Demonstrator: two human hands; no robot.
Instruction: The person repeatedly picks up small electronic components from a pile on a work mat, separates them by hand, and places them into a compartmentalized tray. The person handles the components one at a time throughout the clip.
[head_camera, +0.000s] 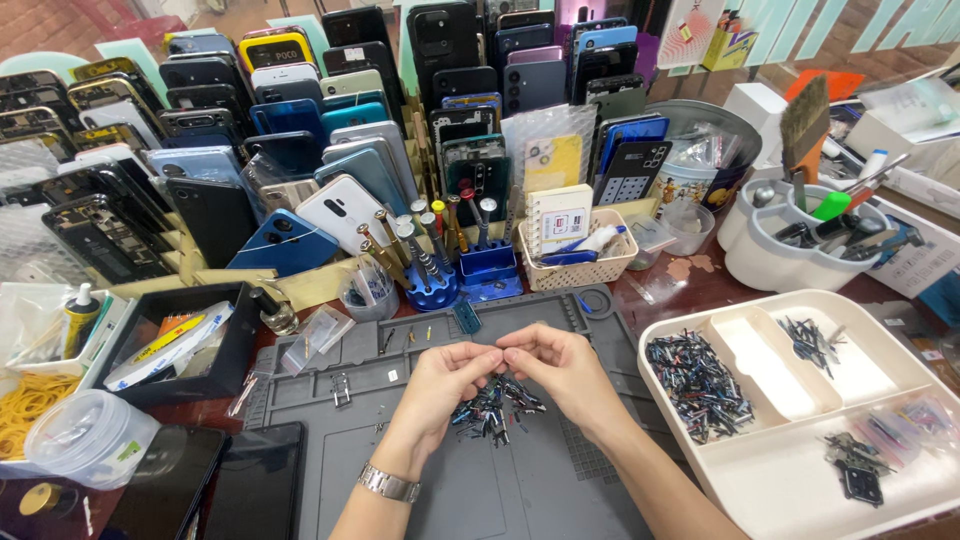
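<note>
Wristwatch (389, 484) on left hand (440, 385), right hand (565, 365) opposite — fingertips pinching one tiny part together, above parts pile (492, 410)

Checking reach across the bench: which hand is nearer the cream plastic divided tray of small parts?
Right. The right hand is over the grey mat beside the cream plastic divided tray, close to its left edge. The left hand is farther left, beyond the right hand.
</note>
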